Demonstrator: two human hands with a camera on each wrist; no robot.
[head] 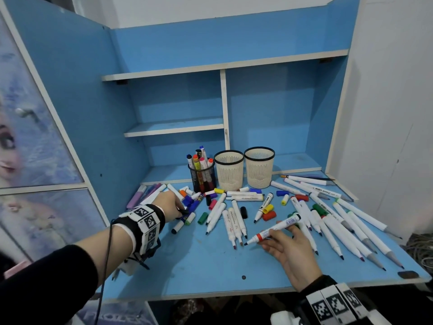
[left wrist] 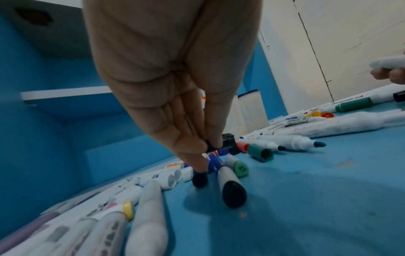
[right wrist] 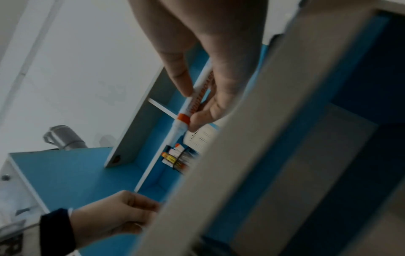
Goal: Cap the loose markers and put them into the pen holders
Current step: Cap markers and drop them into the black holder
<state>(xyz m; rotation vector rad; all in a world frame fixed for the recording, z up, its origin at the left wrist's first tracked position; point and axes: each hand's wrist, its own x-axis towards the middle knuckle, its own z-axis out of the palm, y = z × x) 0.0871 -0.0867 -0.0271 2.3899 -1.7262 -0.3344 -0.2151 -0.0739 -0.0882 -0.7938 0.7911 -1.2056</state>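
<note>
White uncapped marker [head: 273, 231] pinched in right hand [head: 289, 248] — black cap [left wrist: 228, 142] pinched in left hand [left wrist: 175, 86].

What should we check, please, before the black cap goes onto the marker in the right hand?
1. Marker held by right hand: ok.
2. Its tip bare, pointing left: ok.
3. Left hand pinches black cap: ok.
4. Cap matches marker's ink: cannot tell; the collar is orange.
5. Cap's open end faces the tip: cannot tell.
6. Room in a holder: ok, the two beige ones look empty.
</note>
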